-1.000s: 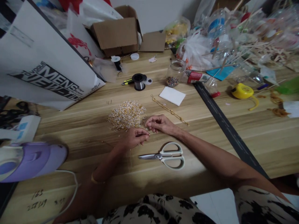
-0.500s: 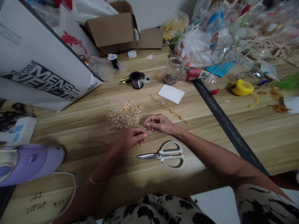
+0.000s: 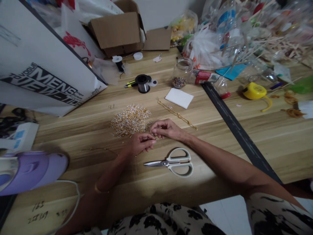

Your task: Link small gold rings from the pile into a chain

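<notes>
Two hands work here, the left hand [image 3: 140, 143] and the right hand [image 3: 166, 129]. From them I count one pair of scissors [image 3: 171, 162] at six o'clock, one heap of gold rings [image 3: 129, 120] at eleven and one gold chain [image 3: 177, 115] at two. At twelve there are two spools, a black spool [image 3: 143, 83] and a small spool [image 3: 117, 62], plus one glass jar [image 3: 182, 73] and one white card [image 3: 179, 98].

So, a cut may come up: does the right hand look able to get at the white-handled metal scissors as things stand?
Probably yes. The white-handled metal scissors lie flat on the wooden table just nearer the person than the right hand, handles on its side, nothing between; its pinched grip would need freeing.
</notes>
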